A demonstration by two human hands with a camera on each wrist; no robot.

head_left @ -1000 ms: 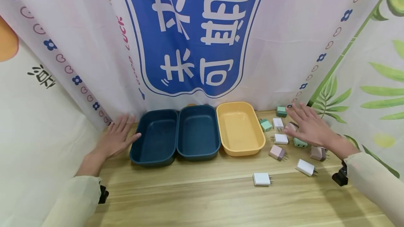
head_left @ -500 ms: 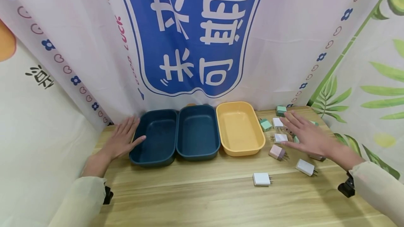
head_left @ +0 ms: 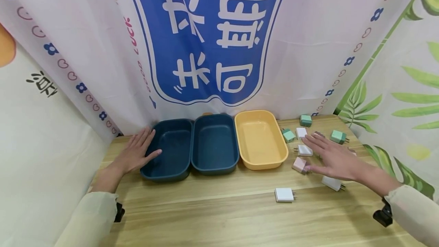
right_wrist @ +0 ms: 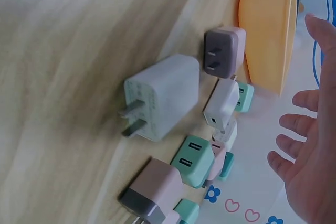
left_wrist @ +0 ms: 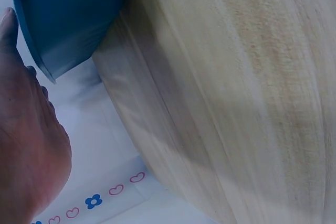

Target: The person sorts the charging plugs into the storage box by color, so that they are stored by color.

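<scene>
My left hand [head_left: 132,155] is spread at the left side of the left dark blue bin [head_left: 168,174], its thumb over the rim; in the left wrist view the hand [left_wrist: 31,140] is beside the bin wall [left_wrist: 73,19], and I cannot tell if they touch. Above the scattered phone chargers my right hand [head_left: 337,159] hovers with straight fingers and holds nothing. Around it lie a pink charger [head_left: 300,165], a white charger [head_left: 305,150], a green charger [head_left: 338,137] and several others, some partly hidden under the hand. The right wrist view shows a white charger [right_wrist: 163,95] and a pink-and-grey charger [right_wrist: 155,187] below the hand [right_wrist: 315,135].
A second dark blue bin [head_left: 215,170] and a yellow bin [head_left: 262,165] stand in a row with the left one. One white charger [head_left: 284,194] lies apart, nearer the front of the wooden table [head_left: 205,216]. A printed curtain [head_left: 302,48] hangs behind.
My left hand has shifted right, towards the left bin. My right hand has come a little nearer to me, uncovering the green charger at the back right. The chargers and bins stay put.
</scene>
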